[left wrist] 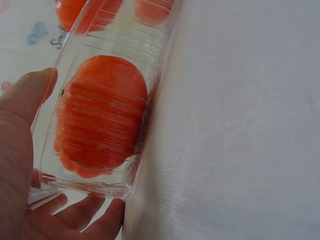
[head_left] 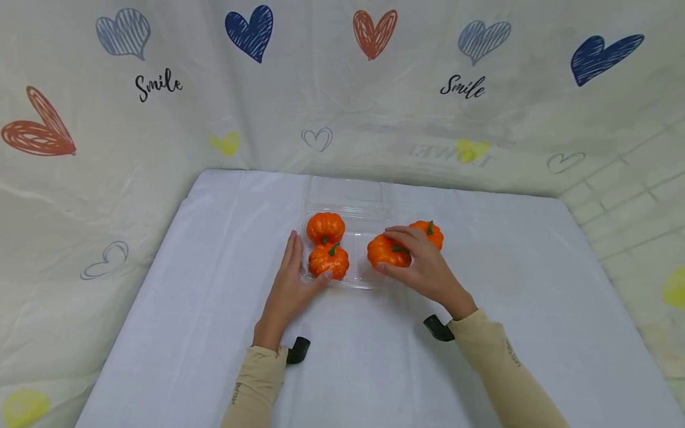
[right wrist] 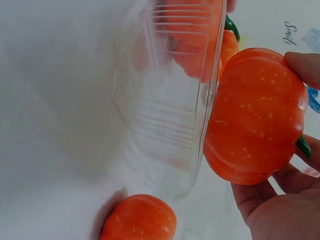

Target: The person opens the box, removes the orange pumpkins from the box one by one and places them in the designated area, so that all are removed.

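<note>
Over white cloth, right fingers clamp a pumpkin, its speckles clear only from that wrist.

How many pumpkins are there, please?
4: a back pumpkin and front pumpkin in the clear container, a third pumpkin in the right hand, the rightmost pumpkin on the table.

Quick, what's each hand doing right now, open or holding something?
Left hand: open, touching the clear plastic container.
Right hand: closed, holding one orange pumpkin.

Two pumpkins sit at left in the container.
</note>
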A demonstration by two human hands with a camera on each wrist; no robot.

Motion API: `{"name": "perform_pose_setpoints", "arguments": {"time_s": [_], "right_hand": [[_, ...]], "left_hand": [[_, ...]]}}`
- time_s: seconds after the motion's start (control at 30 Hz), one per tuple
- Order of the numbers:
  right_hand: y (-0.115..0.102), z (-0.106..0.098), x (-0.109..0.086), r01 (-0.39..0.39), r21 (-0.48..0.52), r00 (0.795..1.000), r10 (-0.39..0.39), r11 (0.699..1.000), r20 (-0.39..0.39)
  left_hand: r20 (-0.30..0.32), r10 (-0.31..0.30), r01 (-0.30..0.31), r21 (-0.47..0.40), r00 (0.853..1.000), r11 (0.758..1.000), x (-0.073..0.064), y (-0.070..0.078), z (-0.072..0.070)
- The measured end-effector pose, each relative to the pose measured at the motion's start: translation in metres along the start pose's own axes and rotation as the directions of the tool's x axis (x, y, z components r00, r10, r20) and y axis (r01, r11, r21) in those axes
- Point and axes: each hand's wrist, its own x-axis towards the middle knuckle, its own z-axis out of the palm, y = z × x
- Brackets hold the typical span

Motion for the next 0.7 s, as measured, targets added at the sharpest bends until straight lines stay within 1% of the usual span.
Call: {"name": "perform_pose_setpoints", "arguments": {"time_s": [0.3,0.53,0.7], "right_hand": [[0.006,-0.01,-0.007,-0.002,-0.03,0.999,0.0,1.0,-0.05],[0.012,-0.016,-0.015,0.01,-0.022,0.996,-0.012,1.0,-0.094],[0.015,-0.02,-0.022,0.015,-0.047,0.995,-0.02,0.999,-0.102]], "left_hand": [[0.005,0.003,-0.003,-0.003,1.0,1.0,0.001,-0.001,0.0],[0.004,0.006,-0.006,0.005,1.0,1.0,0.001,-0.001,0.0],[0.005,0.008,-0.008,-0.005,1.0,1.0,0.0,0.0,0.0]]}}
